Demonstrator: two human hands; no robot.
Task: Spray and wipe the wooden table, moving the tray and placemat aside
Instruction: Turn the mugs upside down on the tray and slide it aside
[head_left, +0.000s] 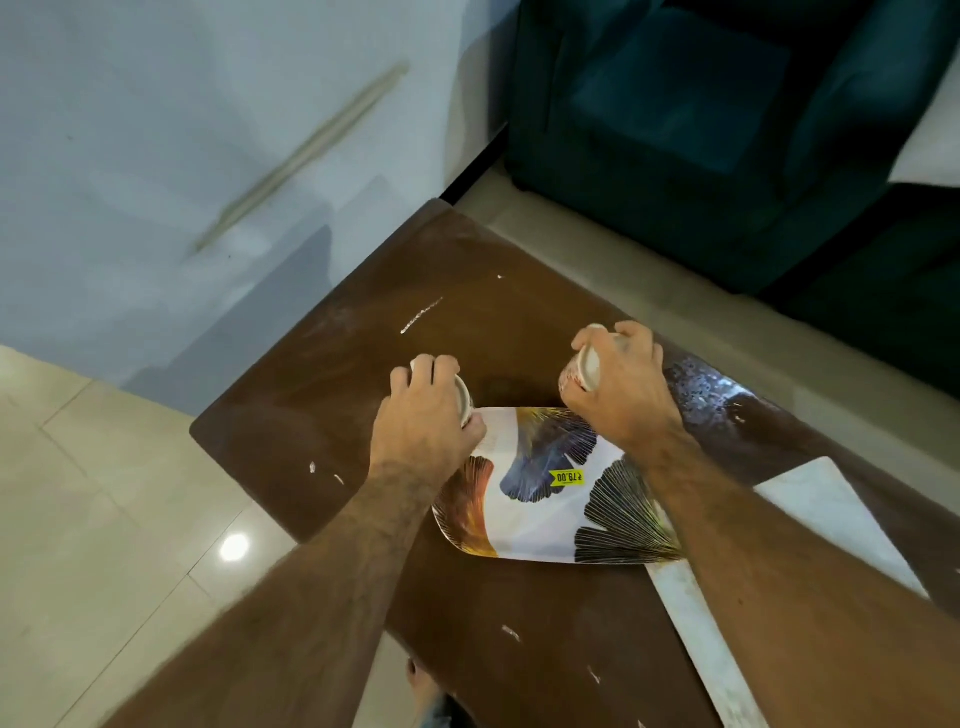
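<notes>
A dark brown wooden table with white specks and a white streak fills the middle. On it lies a white tray printed with dark and orange leaf shapes and a yellow price sticker. Under the tray's right side a pale placemat shows. My left hand grips a white cup at the tray's far left corner. My right hand holds a second white cup just beyond the tray's far edge. Whether the cups touch the table is hidden by my fingers.
A dark teal sofa stands beyond the table's far edge. A pale cabinet front with a long handle rises at the left. Beige floor tiles lie left of the table. A foot shows at the bottom.
</notes>
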